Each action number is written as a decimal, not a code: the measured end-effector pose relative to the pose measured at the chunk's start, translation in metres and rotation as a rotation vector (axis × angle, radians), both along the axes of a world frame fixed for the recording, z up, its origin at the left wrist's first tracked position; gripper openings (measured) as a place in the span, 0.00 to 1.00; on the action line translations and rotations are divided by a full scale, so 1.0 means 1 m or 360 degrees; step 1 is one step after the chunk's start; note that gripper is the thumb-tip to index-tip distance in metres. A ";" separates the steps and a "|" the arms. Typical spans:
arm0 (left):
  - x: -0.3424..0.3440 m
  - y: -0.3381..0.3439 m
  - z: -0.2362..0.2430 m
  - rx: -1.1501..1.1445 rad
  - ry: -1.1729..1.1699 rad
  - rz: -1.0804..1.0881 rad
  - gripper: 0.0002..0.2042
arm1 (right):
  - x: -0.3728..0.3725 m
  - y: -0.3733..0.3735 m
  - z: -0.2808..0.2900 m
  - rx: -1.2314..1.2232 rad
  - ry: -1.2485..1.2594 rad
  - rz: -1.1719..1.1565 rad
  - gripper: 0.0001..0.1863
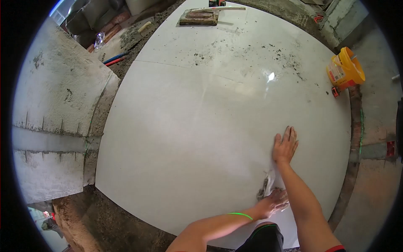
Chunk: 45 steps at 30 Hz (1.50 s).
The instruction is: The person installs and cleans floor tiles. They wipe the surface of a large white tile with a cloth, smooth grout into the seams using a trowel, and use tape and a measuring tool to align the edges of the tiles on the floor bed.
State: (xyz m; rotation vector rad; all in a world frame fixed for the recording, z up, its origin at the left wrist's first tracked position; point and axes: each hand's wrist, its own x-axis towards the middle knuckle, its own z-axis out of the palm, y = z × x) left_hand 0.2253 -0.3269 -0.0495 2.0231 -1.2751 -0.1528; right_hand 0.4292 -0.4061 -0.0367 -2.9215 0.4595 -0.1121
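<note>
A large, glossy off-white floor tile (176,130) lies in front of me. My right hand (285,147) rests flat on its right part, fingers stretched forward and a little apart. Lower down, close to my knee, my left hand (273,203) reaches across to the right, palm down, fingers extended near the tile's surface. Just beyond the left hand is a crumpled grey-and-white thing (264,187); its kind is unclear. A thin green light line crosses my left forearm.
Grey crumbs of mortar (287,59) are scattered over the far tile surface, beyond a thin seam. A dirt-caked block (199,17) lies there. A yellow bucket (342,71) stands far right, beside a small red-and-black tool (335,91). Rough concrete walls (54,84) border the tiles.
</note>
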 end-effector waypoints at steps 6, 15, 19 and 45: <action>0.167 0.104 -0.002 0.0108 0.0337 0.0210 0.18 | 0.025 -0.009 0.004 -0.0075 0.0034 0.0123 0.32; 0.281 0.506 -0.006 0.1112 0.0540 0.3307 0.32 | 0.035 -0.021 0.000 -0.0106 0.0022 0.0140 0.32; 0.358 0.390 -0.022 0.1232 0.0087 0.2548 0.31 | 0.034 -0.020 0.000 -0.0061 0.0030 0.0140 0.32; -0.048 0.585 0.017 0.1064 0.1143 0.4198 0.33 | 0.033 -0.026 -0.018 -0.0239 -0.0143 0.0181 0.26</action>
